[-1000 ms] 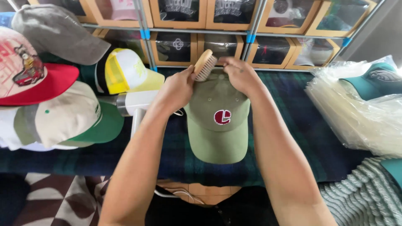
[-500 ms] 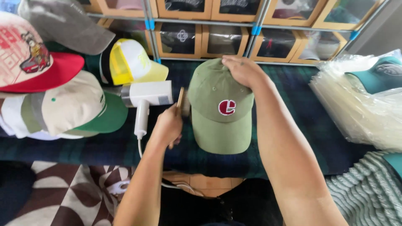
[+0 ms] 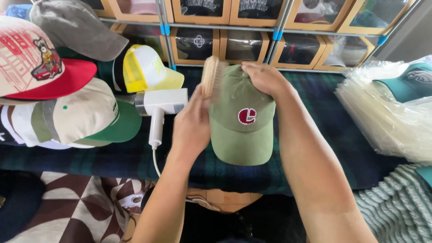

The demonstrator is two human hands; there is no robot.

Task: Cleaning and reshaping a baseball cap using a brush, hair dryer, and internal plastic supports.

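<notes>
Dark plaid cloth (image 3: 342,135) covers our table, where an olive-green cap (image 3: 243,121) with a round red-and-white patch lies. Our left hand (image 3: 191,128) grips a wooden brush (image 3: 210,78) at its crown; our right hand (image 3: 265,78) pins it. Window-fronted cardboard boxes (image 3: 245,45), probably holding caps, line the shelves behind.

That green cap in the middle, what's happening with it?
A person is working over the green cap, which lies on a dark plaid cloth. The right hand holds the cap at its crown, and the left hand holds a wooden brush against the cap's left side. A white handheld appliance with a cord lies just to the left, beside a pile of other caps. Clear plastic bags are stacked to the right.
</notes>
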